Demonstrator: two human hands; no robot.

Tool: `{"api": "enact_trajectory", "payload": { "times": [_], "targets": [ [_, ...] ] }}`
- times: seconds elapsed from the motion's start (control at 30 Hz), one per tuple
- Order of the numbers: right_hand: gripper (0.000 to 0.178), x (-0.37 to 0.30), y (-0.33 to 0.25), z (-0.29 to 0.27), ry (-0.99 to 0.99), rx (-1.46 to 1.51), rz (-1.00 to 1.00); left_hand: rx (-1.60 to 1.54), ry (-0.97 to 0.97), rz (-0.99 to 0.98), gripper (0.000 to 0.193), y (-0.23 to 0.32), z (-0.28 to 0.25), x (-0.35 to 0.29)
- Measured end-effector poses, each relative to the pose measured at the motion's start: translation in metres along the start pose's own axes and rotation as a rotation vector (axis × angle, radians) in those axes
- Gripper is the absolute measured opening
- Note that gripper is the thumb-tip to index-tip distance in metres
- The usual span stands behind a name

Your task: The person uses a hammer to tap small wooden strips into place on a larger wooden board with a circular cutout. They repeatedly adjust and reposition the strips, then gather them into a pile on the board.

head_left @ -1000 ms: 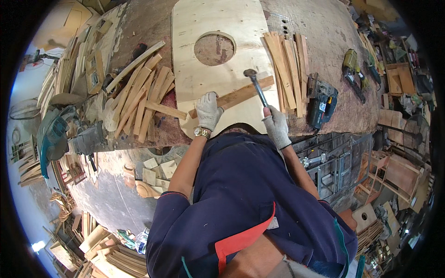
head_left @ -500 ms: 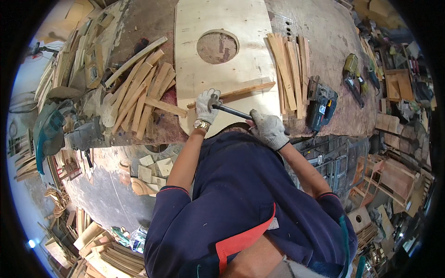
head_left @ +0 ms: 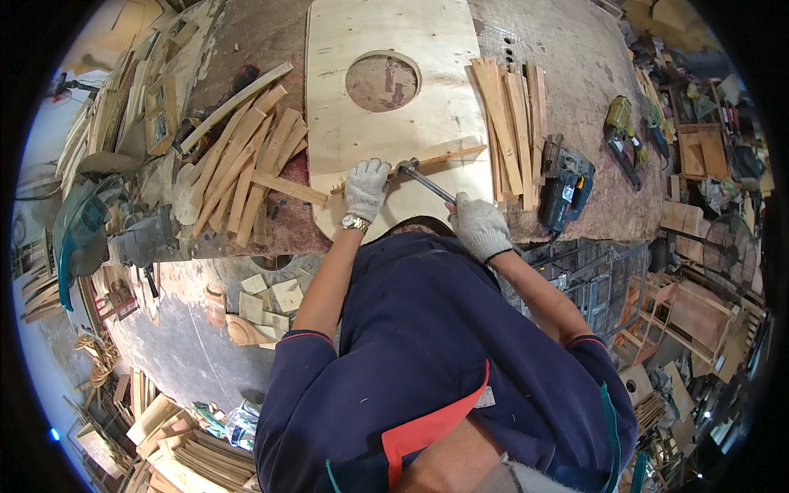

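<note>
The left hand's [head_left: 367,189] gloved fingers are wrapped round a narrow wooden strip [head_left: 450,156], which slants away to their right over a pale plywood panel [head_left: 333,62]. The right hand [head_left: 481,223], gloved too, has its fingers curled round a hammer [head_left: 430,186], its head near the left fingers, at the strip; whether it touches, I can't tell. Farther out on the tabletop [head_left: 575,90], loose slats [head_left: 238,156] lie left of both hands, a jigsaw [head_left: 567,189] right.
</note>
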State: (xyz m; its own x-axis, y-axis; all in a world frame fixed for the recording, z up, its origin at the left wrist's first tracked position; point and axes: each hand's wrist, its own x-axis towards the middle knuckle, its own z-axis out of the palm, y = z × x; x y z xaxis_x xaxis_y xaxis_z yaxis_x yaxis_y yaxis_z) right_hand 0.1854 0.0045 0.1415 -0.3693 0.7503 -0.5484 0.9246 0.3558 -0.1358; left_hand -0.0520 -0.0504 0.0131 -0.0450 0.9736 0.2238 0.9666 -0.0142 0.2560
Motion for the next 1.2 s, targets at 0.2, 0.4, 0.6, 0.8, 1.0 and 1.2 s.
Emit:
{"api": "enact_trajectory", "payload": {
  "times": [0.2,0.4,0.6,0.8,1.0,1.2],
  "targets": [
    [0.033,-0.033,-0.027,-0.032,0.087,0.132,-0.287,-0.089,-0.101,-0.142,0.026,0.000,0.013,-0.003],
    [0.036,-0.005,-0.009,-0.008,0.008,0.092,-0.026,0.009,0.052,-0.040,0.020,0.003,0.005,0.005],
    [0.038,-0.003,0.011,0.005,0.000,0.167,-0.084,0.095,0.043,0.004,0.024,0.002,0.018,-0.002],
    [0.039,-0.015,0.014,-0.004,0.172,0.456,-0.228,0.063,0.025,-0.053,0.027,0.004,0.007,0.000],
    [0.039,0.019,0.037,0.042,0.142,0.523,-0.023,0.090,0.036,-0.022,0.030,0.004,0.007,-0.001],
    [0.043,-0.006,0.045,0.053,0.400,0.693,-0.289,0.061,0.025,-0.025,0.029,0.004,0.002,-0.001]
  ]
}}
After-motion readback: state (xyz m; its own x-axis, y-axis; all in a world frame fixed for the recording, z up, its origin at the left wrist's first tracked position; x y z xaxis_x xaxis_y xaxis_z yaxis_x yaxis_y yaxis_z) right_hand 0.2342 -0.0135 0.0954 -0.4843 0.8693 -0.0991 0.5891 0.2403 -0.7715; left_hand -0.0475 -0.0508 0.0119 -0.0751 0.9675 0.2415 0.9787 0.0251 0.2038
